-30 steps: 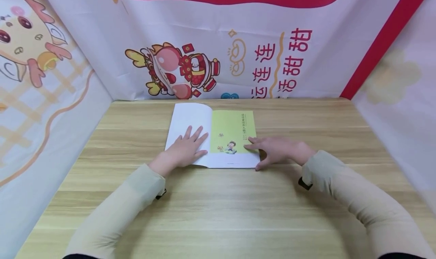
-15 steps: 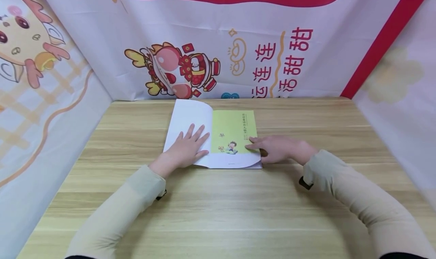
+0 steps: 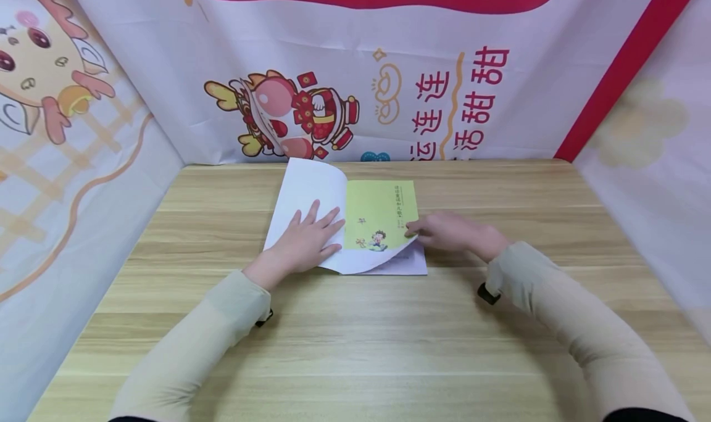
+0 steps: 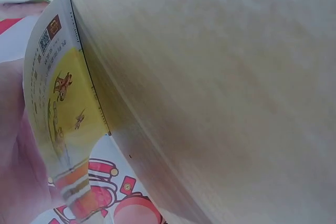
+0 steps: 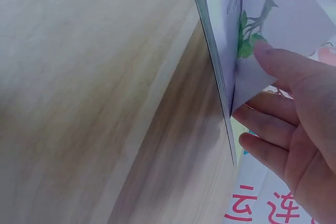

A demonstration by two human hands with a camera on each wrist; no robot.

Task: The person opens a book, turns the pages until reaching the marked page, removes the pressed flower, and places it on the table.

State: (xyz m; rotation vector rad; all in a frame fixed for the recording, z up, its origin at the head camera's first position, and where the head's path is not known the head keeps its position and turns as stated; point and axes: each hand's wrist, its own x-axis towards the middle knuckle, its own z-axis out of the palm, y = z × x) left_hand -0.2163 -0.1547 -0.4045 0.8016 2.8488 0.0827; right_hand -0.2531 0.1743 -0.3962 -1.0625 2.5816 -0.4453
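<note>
A thin book (image 3: 381, 207) lies open on the wooden table (image 3: 355, 342), with a white page on the left and a green illustrated page on the right. My left hand (image 3: 307, 242) rests flat on the white page, fingers spread and straight. My right hand (image 3: 440, 231) pinches the green page's lower right edge and lifts it, so that corner curls up over the white page beneath. In the right wrist view the thumb (image 5: 277, 59) lies on top of the page (image 5: 273, 24) with the fingers under it. The left wrist view shows the book's yellow cover (image 4: 63, 103) raised off the table.
Printed cloth banners wall the table in on three sides: a cartoon figure (image 3: 289, 116) and red characters (image 3: 461, 98) at the back, and a cartoon face (image 3: 39, 64) on the left. Bare wood stretches between the book and the near edge.
The right hand has taken hold of the green page's lower right corner and raised it, so the page now curls upward. The left hand stays flat on the white page.
</note>
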